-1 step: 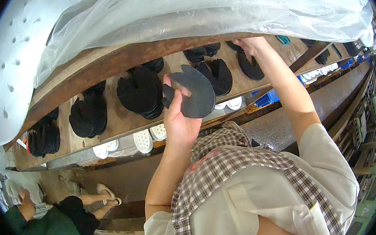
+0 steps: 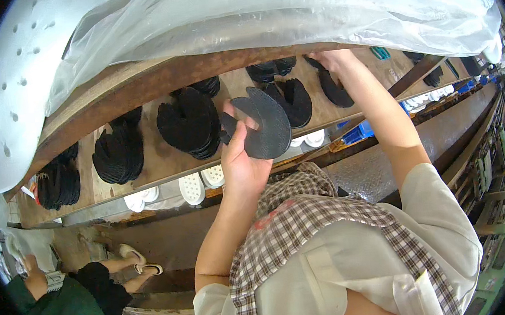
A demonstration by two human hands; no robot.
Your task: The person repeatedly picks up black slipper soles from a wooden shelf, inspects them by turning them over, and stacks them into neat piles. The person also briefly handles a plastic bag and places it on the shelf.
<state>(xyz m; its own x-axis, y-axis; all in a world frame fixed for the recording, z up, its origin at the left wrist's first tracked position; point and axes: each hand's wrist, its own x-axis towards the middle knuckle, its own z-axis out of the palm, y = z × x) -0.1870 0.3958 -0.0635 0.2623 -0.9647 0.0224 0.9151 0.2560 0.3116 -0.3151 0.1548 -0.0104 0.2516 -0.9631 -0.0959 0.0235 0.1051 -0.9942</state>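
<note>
Black curved piece (image 2: 274,126) pinched in left hand (image 2: 244,161) near shelf (image 2: 151,149) front edge, keep it unbent; can't tell right hand (image 2: 338,60) grip.

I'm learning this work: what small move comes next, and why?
Probably draw the curved, flat black piece off the brown wooden shelf, since the right hand is at its far end and the left hand holds a similar black piece.

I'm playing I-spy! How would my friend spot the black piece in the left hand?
Find the long wooden shelf across the picture. In front of its black stacks, the left hand holds the flat, curved black piece. Unlike the stacks, it's held clear of the shelf.
</note>
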